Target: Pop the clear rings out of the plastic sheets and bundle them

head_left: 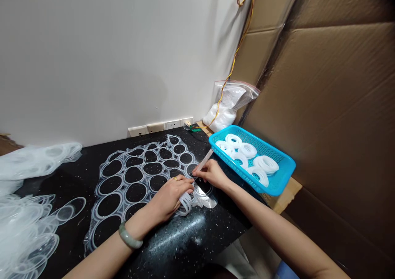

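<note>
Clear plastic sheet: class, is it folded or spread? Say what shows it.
Spread: the clear plastic sheet lies on the black table, its rows of round holes showing side by side.

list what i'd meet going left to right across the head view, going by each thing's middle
Heap of translucent ring-shaped pieces → translucent sheet with round openings → left hand → right hand → blue basket → cardboard panel.

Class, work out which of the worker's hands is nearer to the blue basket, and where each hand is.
Right. The right hand is close by the blue basket's left side; the left hand is farther left, farther from it.
</note>
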Tool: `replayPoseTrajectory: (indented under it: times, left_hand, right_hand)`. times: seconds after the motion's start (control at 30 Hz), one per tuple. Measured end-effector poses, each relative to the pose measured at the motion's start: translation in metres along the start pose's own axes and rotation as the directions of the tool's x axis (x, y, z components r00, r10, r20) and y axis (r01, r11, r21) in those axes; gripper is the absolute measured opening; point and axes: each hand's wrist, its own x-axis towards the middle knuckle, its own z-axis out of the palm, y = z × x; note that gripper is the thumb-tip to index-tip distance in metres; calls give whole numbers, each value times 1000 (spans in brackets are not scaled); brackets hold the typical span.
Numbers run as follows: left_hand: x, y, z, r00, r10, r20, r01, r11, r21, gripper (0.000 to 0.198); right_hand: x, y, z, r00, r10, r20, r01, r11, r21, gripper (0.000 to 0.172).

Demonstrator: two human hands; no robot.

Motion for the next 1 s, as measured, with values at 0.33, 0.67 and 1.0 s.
replayPoseTrajectory:
  times: [0.33,0.67,1.0]
  left_hand:
    - [-3,2,4,999,-26,-21,26,1000,4,27]
    - [2,2,5,998,-59,-1,59,998,-20,28]
    - [-7,11,0,998,-60,21,61,997,-36,27]
  right_hand:
    - [-5,-4,4,999,-38,-6,38,999,-21,16]
    - [-10,-11,5,958,-287,-10,250,850,-463,9]
    - [32,-55,-8,955,-293,-48,147,608,-780,22]
